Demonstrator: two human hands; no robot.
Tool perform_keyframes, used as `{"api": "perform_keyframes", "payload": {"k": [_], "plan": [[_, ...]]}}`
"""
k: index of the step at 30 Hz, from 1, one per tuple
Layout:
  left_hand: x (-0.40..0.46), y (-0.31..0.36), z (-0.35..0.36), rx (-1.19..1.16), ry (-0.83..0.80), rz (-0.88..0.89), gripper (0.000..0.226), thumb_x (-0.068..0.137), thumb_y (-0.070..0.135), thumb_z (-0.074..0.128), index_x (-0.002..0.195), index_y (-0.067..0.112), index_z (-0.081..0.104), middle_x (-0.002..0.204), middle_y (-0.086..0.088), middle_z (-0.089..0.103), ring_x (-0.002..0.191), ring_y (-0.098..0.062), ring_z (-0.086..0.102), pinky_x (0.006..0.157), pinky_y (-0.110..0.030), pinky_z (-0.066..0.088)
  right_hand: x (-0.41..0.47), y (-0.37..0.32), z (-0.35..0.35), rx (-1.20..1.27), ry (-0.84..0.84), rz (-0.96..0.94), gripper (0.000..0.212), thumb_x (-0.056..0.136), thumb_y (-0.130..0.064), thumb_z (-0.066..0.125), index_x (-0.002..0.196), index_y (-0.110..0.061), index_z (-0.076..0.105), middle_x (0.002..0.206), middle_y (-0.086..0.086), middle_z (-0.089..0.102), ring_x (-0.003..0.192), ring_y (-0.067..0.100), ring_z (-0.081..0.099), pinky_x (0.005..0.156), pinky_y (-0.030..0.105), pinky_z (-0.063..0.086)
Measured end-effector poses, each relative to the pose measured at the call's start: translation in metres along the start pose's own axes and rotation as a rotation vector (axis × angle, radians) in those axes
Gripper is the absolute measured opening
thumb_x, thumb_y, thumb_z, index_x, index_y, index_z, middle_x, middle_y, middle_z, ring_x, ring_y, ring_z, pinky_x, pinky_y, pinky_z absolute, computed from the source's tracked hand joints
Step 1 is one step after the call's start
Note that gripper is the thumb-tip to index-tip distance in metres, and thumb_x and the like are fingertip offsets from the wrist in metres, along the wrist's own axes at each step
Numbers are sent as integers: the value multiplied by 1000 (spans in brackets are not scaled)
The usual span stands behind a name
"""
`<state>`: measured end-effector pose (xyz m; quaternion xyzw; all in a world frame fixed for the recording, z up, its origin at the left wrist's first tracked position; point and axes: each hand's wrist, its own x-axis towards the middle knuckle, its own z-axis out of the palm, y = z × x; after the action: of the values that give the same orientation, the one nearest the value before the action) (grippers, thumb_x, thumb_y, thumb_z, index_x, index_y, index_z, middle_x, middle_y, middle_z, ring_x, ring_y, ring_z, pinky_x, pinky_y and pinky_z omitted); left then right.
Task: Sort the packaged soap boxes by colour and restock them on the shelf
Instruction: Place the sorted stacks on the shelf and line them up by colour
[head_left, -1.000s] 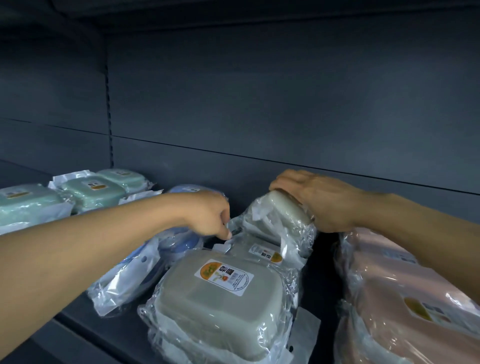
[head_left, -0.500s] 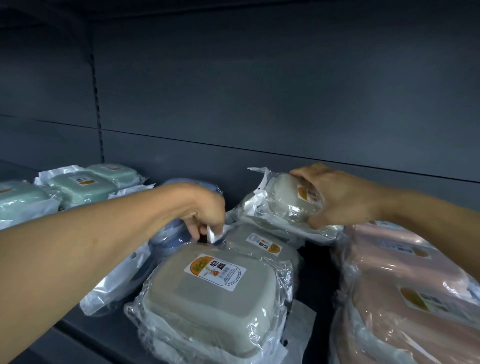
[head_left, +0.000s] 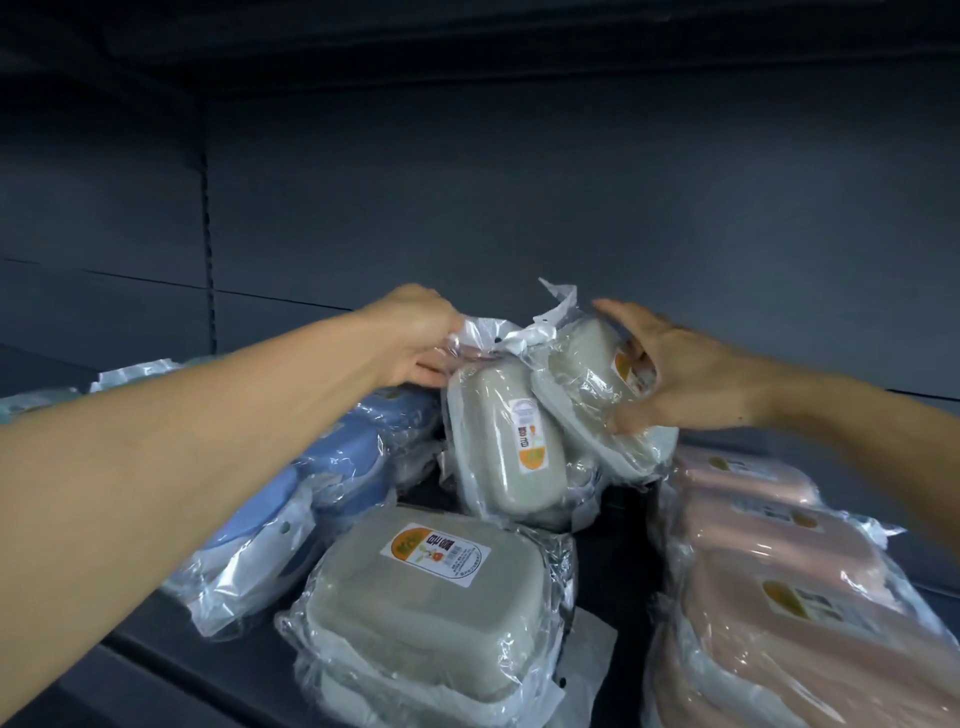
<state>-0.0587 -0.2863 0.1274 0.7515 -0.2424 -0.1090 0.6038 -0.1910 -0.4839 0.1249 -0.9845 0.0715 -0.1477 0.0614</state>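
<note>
Head view: on the dark grey metal shelf (head_left: 613, 582), the left hand (head_left: 415, 338) pinches the bag of an upright grey plastic-wrapped soap box (head_left: 506, 441); the right hand (head_left: 675, 374), fingers curled, holds a second grey wrapped box (head_left: 587, 364) leaning on it. Best stood squarely between the blue boxes (head_left: 353, 457) and the pink boxes (head_left: 769, 545). Half a second ago the first box lay flat.

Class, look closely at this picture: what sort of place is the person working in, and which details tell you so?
Probably a shop aisle or stockroom. A dark metal shelf with a slotted upright holds many identical plastic-wrapped, labelled soap boxes grouped by colour: grey boxes, pink boxes, blue boxes.
</note>
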Motion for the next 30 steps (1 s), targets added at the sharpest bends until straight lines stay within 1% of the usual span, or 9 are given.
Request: {"api": "perform_keyframes", "payload": {"k": [7,11,15,18,20,23,25,27,30], "plan": [[23,15,-13,185,401,320,23,93,8,42,73,21,43,91,-9,58,86,-23,62,69,-31,50,12,-7,0,109,35,174,104,57,-50,78,144,-36,23,121,-6,51,109,16,50,88,27,41],[33,13,-23,259,504,377,16,93,11,40,81,17,46,95,-4,53,85,-20,51,71,-28,40,27,-14,11,181,-25,314,69,66,-48,74,122,-24,43,105,-6,54,95,16,56,76,32,54],[44,10,-30,199,574,389,24,94,12,40,73,22,42,96,-7,55,87,-25,58,72,-32,50,45,-18,26,124,-63,404,71,69,-60,64,123,-19,43,111,1,52,93,23,56,65,31,52],[49,4,-32,224,621,373,22,95,12,39,74,20,42,95,-4,54,83,-19,50,64,-26,39,54,-18,39,64,-93,375,63,76,-63,59,112,-13,52,114,6,54,87,26,60,55,26,49],[52,0,-32,248,624,377,17,96,13,39,81,17,45,96,-3,54,84,-17,49,68,-26,37,55,-15,41,63,-152,326,42,84,-55,56,87,-14,58,97,6,61,69,21,65,49,23,48],[57,-7,-31,275,617,379,11,96,14,38,90,14,48,96,-3,54,85,-18,49,71,-26,37,57,-6,33,59,-132,251,15,90,-22,52,94,-9,58,91,12,67,70,23,68,61,28,56],[61,-10,-32,275,614,384,11,96,14,39,90,13,48,95,-4,54,84,-19,49,70,-27,38,55,2,22,-102,-110,106,31,88,-14,54,118,-16,52,113,10,60,91,23,64,79,28,52],[63,-11,-32,265,616,383,11,96,14,39,90,13,48,94,-4,54,84,-19,50,70,-28,39,51,10,16,-268,-195,-92,72,87,-13,57,147,-29,23,144,7,30,126,24,43,102,28,38],[66,-10,-32,250,630,379,9,96,13,40,90,14,48,95,-4,54,84,-20,52,70,-28,41,50,13,24,-602,-213,-375,101,84,-15,63,147,-43,-10,156,-4,-10,144,23,11,115,34,24]]}}
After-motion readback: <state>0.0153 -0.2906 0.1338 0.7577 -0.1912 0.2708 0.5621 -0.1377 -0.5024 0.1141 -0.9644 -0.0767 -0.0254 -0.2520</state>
